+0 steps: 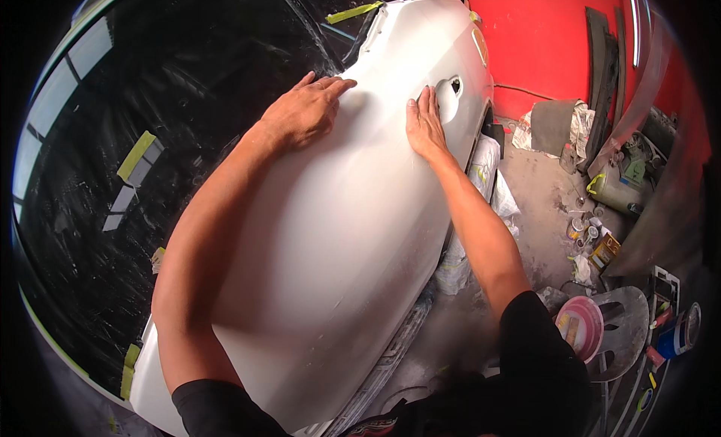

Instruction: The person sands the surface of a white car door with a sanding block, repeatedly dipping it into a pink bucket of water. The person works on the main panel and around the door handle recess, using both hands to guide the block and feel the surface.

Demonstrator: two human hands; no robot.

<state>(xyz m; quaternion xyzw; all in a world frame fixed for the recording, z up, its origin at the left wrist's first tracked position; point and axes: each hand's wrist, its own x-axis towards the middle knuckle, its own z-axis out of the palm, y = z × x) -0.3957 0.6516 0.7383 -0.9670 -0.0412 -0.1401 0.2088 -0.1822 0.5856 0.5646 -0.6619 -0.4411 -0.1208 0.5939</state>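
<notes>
A white car body panel [300, 234] stretches away in front of me, its surface smooth and matt with soft shadows. My left hand [306, 110] lies on its upper left part, near the edge of the dark plastic sheeting, with the fingers stretched out to the right. Farther right, my right hand [426, 127] rests flat on the panel, fingers straight and pointing away from me. Just beside those fingertips is a rounded recess [449, 99] with a dark hole. Neither hand shows a tool in it; the undersides of both palms are hidden.
Black plastic sheeting [188, 76] covers the left, fixed with yellow-green tape [137, 157]. A red wall [533, 39] stands behind. On the right are a pink bowl [598, 326] on a grey plastic seat [635, 328], a blue can [678, 332], a tank [622, 190] and several small cans.
</notes>
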